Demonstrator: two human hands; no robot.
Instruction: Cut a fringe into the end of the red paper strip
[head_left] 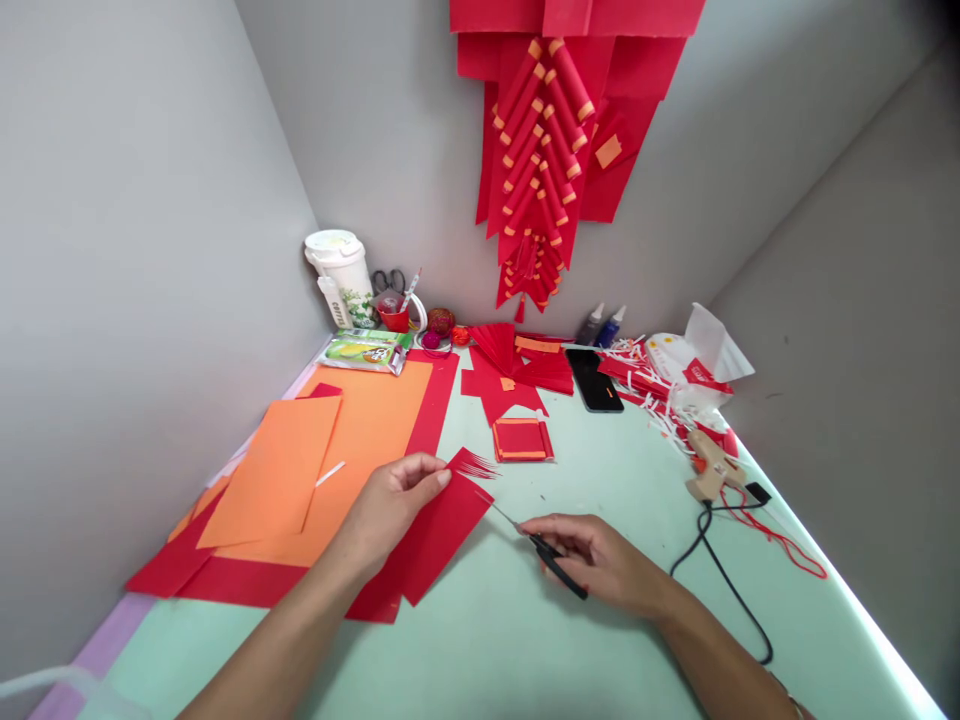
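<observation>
So the red paper [446, 545] is up front in the near middle, between the two hands, with its lower left side overlapping the pile of sheets. The far end is snipped into a thin fringe [478, 464], and the longer part toward the near side is one plain uncut piece. I'd call the cutting partway at best: a bunch of slits done, most of the paper whole.

Left hand [401, 500] has the paper pinched, fingers closed on it right by the fringe. Right hand [592, 560] has its fingers wrapped around the black handles of the scissors [559, 571], blades pointing far-left at the paper's right corner. Can't really tell how wide the blades are.

Left of that there's a loose pile of orange sheets [270, 470] and red sheets [247, 587], big areas of them uncut, plus a white strip [330, 473] lying on the orange. Just beyond the hands on the mint desk [585, 660] sits a small red square with orange edging [523, 440], which looks pretty finished to me. Behind it is a pleated red fan [493, 352].

Far right you've got a phone [595, 382], a mess of red and white scraps [637, 378], and nearer, a glue gun [712, 468], lying there unused. Up on the wall hangs a red decoration [540, 150] with rows of orange-tipped rolls, already put together.
</observation>
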